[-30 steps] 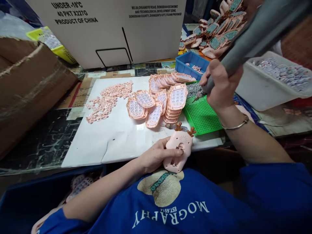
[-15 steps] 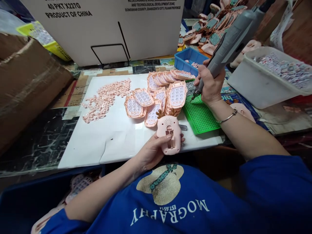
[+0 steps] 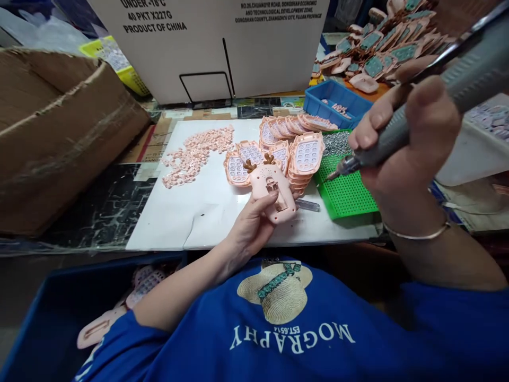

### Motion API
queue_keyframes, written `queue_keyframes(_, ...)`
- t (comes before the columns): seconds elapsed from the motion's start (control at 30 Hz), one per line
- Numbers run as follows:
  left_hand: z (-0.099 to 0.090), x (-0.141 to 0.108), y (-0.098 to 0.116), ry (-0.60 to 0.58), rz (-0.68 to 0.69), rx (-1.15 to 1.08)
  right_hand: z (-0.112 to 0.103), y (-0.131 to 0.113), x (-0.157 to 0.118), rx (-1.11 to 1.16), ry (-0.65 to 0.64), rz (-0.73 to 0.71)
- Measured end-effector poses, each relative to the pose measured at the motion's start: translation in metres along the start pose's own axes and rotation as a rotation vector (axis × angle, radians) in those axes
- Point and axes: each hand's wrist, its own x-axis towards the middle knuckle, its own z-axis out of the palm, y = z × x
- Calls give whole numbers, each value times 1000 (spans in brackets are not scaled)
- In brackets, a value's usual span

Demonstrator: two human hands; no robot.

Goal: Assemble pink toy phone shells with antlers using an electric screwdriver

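Note:
My left hand [image 3: 250, 225] grips a pink plastic toy housing [image 3: 268, 183] with brown antlers, its open battery compartment facing up and my thumb lying on it. In my right hand [image 3: 413, 127] is a grey electric screwdriver [image 3: 397, 130], raised at the right with its bit pointing down and left. The tip hangs over a green perforated tray [image 3: 350, 199], whose far end holds a heap of small silver screws [image 3: 337, 143]. Past the housing lie stacked pink panels with white keypads [image 3: 308, 154]. A clear plastic strip [image 3: 308, 205] lies beside the housing.
A white board [image 3: 159, 223] covers the worktop, with small pink parts [image 3: 194, 156] scattered on it. Behind stand a blue tray [image 3: 334, 101] and a large printed carton [image 3: 207, 53]. A brown cardboard box [image 3: 67, 143] is at left, a white bin [image 3: 469, 154] at right, a blue bin [image 3: 43, 318] below.
My right hand has brought the screwdriver closer to the camera and turned its bit more to the left. The housing is now tilted in my left hand. The whole view has shifted somewhat.

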Motion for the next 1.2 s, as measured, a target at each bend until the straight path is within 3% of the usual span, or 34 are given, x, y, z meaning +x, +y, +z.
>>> queue_keyframes(0.1,-1,3,-3,-10,19,-9,19,-21,-25,92,-94,111)
queue_keyframes(0.23,0,3,-5,-36,78,3,26,-20,-44,123,-181,192)
queue_keyframes(0.47,10,-2,-2,-30,85,-9,25,-1,-48,192,-282,167)
queue_keyframes(0.67,14,1,-2,53,40,-11,14,10,-56,126,-417,71)
queue_keyframes(0.87,14,5,-4,-8,10,4,16,-6,-42,243,-325,230)
queue_keyframes(0.97,13,6,-3,5,66,39,5,-8,-19,154,-197,58)
queue_keyframes(1.07,9,6,-1,5,86,73,-21,19,7,-74,-19,-87)
queue_keyframes(1.2,6,8,-2,3,82,74,-58,76,33,-227,35,5)
